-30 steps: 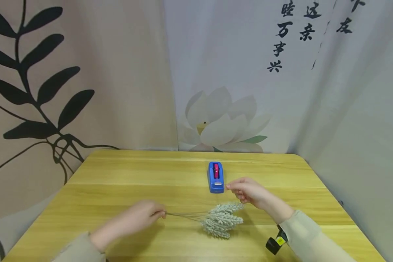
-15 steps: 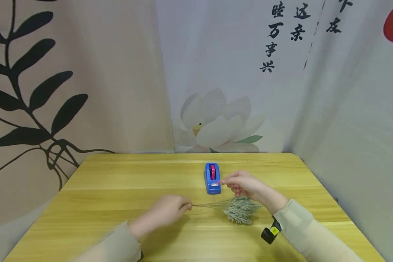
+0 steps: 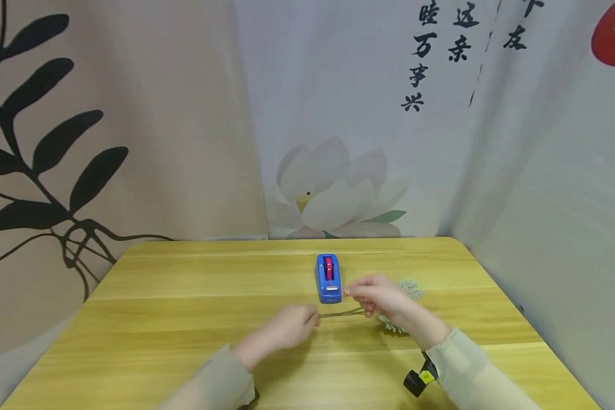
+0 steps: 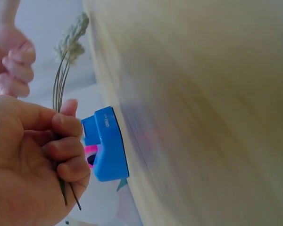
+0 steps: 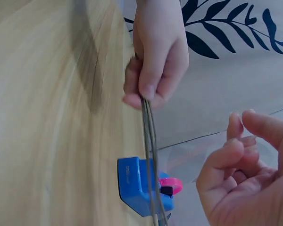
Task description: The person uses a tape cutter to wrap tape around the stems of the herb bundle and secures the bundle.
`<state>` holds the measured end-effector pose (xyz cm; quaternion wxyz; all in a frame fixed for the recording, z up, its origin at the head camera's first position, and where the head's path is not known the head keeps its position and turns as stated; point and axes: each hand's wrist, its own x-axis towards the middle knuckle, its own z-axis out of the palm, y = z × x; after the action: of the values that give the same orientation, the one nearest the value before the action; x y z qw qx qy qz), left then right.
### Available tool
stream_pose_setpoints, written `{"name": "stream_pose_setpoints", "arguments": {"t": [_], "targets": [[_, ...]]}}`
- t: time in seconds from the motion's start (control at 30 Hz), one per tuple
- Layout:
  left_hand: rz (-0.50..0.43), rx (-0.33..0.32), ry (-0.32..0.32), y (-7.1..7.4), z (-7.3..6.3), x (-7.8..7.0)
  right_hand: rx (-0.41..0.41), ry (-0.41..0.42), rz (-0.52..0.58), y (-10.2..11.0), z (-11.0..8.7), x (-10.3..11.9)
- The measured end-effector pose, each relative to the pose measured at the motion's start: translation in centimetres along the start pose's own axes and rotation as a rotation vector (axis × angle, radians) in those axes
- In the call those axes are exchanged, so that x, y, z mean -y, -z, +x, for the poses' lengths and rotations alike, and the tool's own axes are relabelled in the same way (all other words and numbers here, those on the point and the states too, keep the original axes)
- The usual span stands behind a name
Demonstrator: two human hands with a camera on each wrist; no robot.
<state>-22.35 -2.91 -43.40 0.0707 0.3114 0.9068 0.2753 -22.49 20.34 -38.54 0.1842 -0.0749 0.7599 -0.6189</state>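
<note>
- A bunch of dried flowers [image 4: 71, 43], with pale grey-green heads on thin brownish stems [image 5: 146, 117], is held above the table by a person's left hand. The stems run rightward; in the head view the right hand partly covers the bunch, and parts of the flower heads show on either side of it.
- The left hand [image 3: 291, 326] grips the stems, its fingers curled round them; the left wrist view shows the cut ends poking out below the fingers.
- The right hand [image 3: 380, 297] has thumb and forefinger tips close together, the other fingers bent. Whether anything is pinched between the tips cannot be told.
- A blue tape dispenser [image 3: 329, 290] with a bright pink reel [image 3: 328, 269] sits on the table, just beyond the stems. Its side carries small pale lettering, too small to read surely.
- Both arms wear light beige sleeves [image 3: 474, 364]; at the right wrist is a black device [image 3: 415, 382] with a yellow patch.
- The table [image 3: 174, 319] is yellowish wood with rounded far corners.
- Behind it hangs a pale cloth [image 3: 184, 114] printed with dark leaves [image 3: 61, 139], a white lotus [image 3: 333, 202] and black Chinese characters [image 3: 419, 74]. One column reads 睦万事兴, the next 远亲; further right is 友, beneath a character cut by the top edge.
- At the right edge, a red disc [image 3: 607, 42] bears a cropped white character.
</note>
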Motion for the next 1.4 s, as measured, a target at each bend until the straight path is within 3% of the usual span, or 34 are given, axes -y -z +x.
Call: {"name": "stream_pose_setpoints", "arguments": {"t": [0.17, 0.3, 0.63, 0.8, 0.9, 1.4], "targets": [[-0.071, -0.002, 0.014, 0.0, 0.8, -0.3, -0.016, 0.04, 0.007, -0.8, -0.8, -0.9], [-0.073, -0.036, -0.008, -0.1, 1.0, -0.7, -0.027, 0.065, 0.017, -1.4, -1.4, -1.6], [-0.064, -0.086, -0.046, -0.5, 0.6, -1.1, -0.065, 0.071, -0.019, -2.7, -2.2, -3.2], [-0.092, -0.071, -0.006, 0.0, 0.2, -1.2, -0.08, 0.083, -0.066, -2.8, -2.3, -3.4], [-0.084, -0.07, 0.016, 0.5, -0.1, -1.2, -0.086, 0.083, -0.084, -2.9, -2.3, -3.5], [0.03, -0.175, -0.014, 0.7, -0.4, -1.3, -0.138, 0.143, -0.137, -4.3, -2.2, -4.1]]}}
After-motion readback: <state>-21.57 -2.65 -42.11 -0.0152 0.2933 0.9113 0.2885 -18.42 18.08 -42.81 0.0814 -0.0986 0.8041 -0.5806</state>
